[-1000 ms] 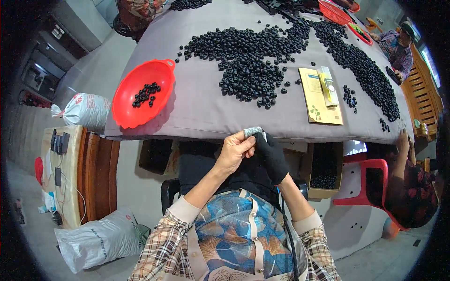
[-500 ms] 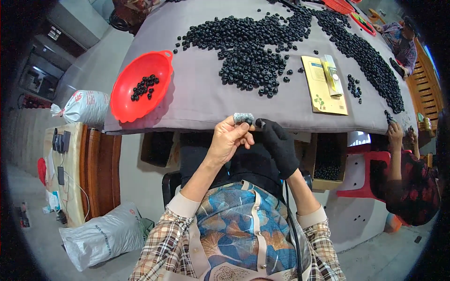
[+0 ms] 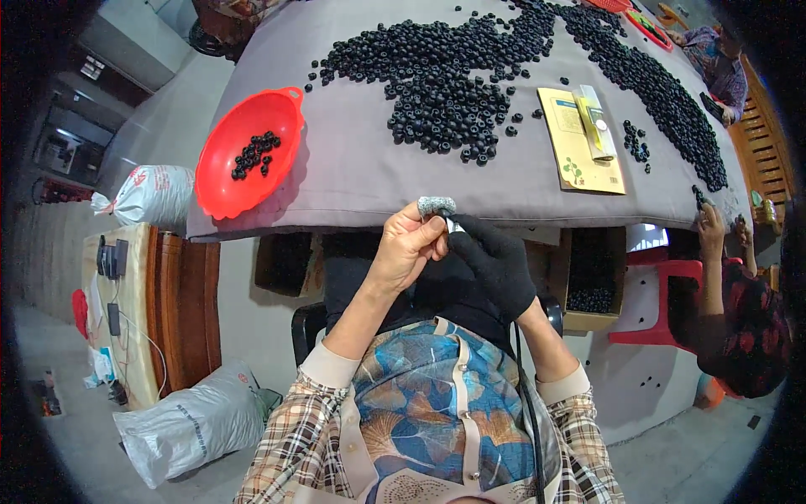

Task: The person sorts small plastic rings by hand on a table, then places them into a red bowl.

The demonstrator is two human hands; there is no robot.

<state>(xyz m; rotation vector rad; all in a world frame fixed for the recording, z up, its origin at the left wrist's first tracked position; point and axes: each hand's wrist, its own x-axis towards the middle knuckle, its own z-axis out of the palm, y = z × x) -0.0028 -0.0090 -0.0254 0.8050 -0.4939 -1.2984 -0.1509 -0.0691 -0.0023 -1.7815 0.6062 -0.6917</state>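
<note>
The left hand (image 3: pixel 407 250), bare but for a grey speckled wrap (image 3: pixel 437 204) around its index finger, had its fingers drawn narrow, thumb pressed towards the index, on a small black piece (image 3: pixel 443 214), partly hidden and too small to make out; the right hand (image 3: pixel 497 262), in a black knitted glove, met it from the right with its fingers bunched together, a small pale tip (image 3: pixel 454 226) showing between the two hands; whether the gloved fingers gripped that tip, I could not tell; the black piece sat at the left fingertips, just beside the glove, near the front edge of the cloth-covered counter (image 3: pixel 344 181).

Beyond the fingers spread a broad pile of black beads (image 3: pixel 445 109); to their left and farther off stood a red plastic basin (image 3: pixel 220 181), with a small cluster of similar beads (image 3: pixel 254 155) inside; to their right and beyond lay a yellow booklet (image 3: pixel 557 118), a narrow clear-and-yellow packet (image 3: pixel 599 134) resting on it; past that, a long second heap of beads (image 3: pixel 672 126) ran along the far right; well to the right of the fingers, another person's hand (image 3: pixel 710 228) reached to the counter's edge.
</note>
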